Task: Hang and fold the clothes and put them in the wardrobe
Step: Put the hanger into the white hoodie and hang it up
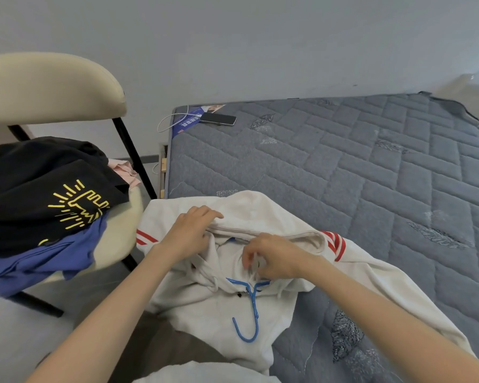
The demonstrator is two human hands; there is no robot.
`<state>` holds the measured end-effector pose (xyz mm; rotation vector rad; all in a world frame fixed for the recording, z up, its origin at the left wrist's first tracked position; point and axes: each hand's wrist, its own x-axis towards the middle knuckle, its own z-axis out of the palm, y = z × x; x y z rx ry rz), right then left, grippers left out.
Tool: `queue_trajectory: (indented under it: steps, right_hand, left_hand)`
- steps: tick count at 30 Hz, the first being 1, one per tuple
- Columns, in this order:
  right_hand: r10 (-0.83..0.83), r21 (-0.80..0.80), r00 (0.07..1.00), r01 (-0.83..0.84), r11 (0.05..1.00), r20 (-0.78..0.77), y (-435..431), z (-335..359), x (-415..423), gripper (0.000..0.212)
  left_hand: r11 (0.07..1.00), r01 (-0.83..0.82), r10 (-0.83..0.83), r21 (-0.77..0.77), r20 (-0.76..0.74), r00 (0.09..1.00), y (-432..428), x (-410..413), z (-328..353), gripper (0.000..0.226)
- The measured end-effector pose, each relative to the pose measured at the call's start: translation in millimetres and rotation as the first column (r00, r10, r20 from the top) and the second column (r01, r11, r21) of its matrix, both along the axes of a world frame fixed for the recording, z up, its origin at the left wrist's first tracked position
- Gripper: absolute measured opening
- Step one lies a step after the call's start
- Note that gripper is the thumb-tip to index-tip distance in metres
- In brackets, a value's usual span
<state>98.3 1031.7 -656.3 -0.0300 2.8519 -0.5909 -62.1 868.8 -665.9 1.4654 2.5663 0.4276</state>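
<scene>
My left hand (190, 230) grips the hood edge of the white hoodie (227, 308) on the grey mattress (371, 167); my right hand (271, 258) pinches its neckline above the blue hanger (250, 308), whose hook pokes out

Hanger (253, 308) mostly swallowed by the hoodie (260, 208), only hook and neck peeking out. Fingertips of the right hand (274, 258) half lost in collar folds. Chair (53, 87) and black shirt (39, 189) clipped at the left edge. Mattress label (194, 117): print too small to read.
</scene>
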Motion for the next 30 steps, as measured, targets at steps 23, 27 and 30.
queue_trajectory:
  steps: [23,27,30]
  right_hand:
    - [-0.514,-0.371,0.789,0.391,0.842,-0.335,-1.6,11.9,-28.6,0.021]
    - [-0.561,-0.404,0.743,0.417,0.815,-0.365,0.2,60.5,-65.4,0.023]
    - [-0.608,-0.401,0.68,0.465,0.79,-0.409,1.9,108.0,-91.5,0.025]
  left_hand:
    - [0.972,-0.197,0.187,0.125,0.087,0.978,-60.2,36.1,2.5,0.068]
    - [0.951,-0.252,0.236,0.181,0.108,0.966,-62.2,25.4,13.8,0.065]
    - [0.902,-0.312,0.293,0.299,0.108,0.95,-62.0,11.9,35.9,0.065]
